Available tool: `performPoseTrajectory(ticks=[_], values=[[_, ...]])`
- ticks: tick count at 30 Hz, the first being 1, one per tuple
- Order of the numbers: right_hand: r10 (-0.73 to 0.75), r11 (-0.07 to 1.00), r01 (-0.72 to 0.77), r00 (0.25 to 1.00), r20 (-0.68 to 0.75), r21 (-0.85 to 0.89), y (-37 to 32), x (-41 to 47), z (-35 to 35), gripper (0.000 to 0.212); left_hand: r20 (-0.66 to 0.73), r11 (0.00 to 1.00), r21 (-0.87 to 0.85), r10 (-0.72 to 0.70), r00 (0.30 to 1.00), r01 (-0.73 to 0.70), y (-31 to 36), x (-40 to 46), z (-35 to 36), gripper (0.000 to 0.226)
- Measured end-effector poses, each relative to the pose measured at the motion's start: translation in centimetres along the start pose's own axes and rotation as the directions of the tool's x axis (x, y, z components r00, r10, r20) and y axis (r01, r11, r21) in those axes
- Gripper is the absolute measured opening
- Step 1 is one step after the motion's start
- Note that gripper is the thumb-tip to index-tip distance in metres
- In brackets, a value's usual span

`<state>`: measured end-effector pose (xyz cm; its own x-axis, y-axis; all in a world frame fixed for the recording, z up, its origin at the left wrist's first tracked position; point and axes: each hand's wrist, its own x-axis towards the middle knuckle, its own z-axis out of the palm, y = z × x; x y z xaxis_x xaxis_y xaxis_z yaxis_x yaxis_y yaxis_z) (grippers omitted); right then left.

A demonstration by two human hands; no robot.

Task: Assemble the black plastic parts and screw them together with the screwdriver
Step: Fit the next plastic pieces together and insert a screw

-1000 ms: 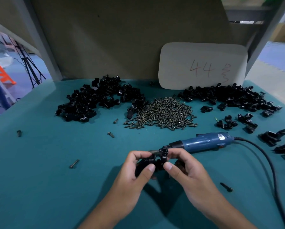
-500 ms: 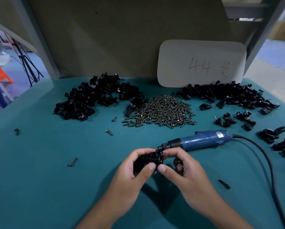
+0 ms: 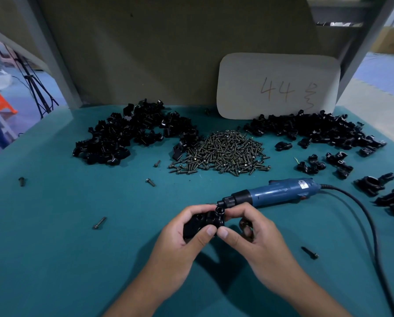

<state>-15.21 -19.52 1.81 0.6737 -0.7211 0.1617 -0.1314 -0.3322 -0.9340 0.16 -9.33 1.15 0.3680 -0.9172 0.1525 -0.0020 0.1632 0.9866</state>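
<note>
Nearest us, our left hand and right hand pinch the black plastic parts between curled fingers and thumbs; over the last second the thumbs have closed together and the pieces look seated, so fitting seems nearly done. Just beyond, the screwdriver lies untouched on the table. Farther back sits the screw pile, which we judge comes next.

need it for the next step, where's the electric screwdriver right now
In the head view the blue electric screwdriver lies on the teal table, right of centre, just beyond the right hand and nearer than the screw pile.
</note>
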Motion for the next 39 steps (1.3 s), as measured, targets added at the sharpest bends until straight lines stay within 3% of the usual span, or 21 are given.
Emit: performPoseTrajectory(ticks=[27,33,36,39], values=[[0.019,1.000,-0.020,0.997,0.069,0.014,-0.05,0.04,-0.19,0.023,-0.035,1.000,0.030,0.000,0.999,0.001,-0.15,-0.03,-0.08,0.027],[0.018,1.000,-0.016,0.997,0.075,-0.025,0.30,0.06,-0.06,0.036,-0.071,0.998,0.058,0.010,0.997,-0.006,-0.18,-0.13,0.12,0.028],[0.103,0.966,-0.116,0.992,0.068,0.231,0.33,0.36,-0.13,0.025,-0.116,0.999,0.043,0.014,0.993,-0.009,-0.30,-0.12,0.13,0.032],[0.137,0.890,-0.151,0.989,0.063,0.431,0.43,0.85,-0.53,0.042,-0.142,0.999,0.053,0.001,0.990,0.007,-0.27,-0.08,0.03,0.032]])
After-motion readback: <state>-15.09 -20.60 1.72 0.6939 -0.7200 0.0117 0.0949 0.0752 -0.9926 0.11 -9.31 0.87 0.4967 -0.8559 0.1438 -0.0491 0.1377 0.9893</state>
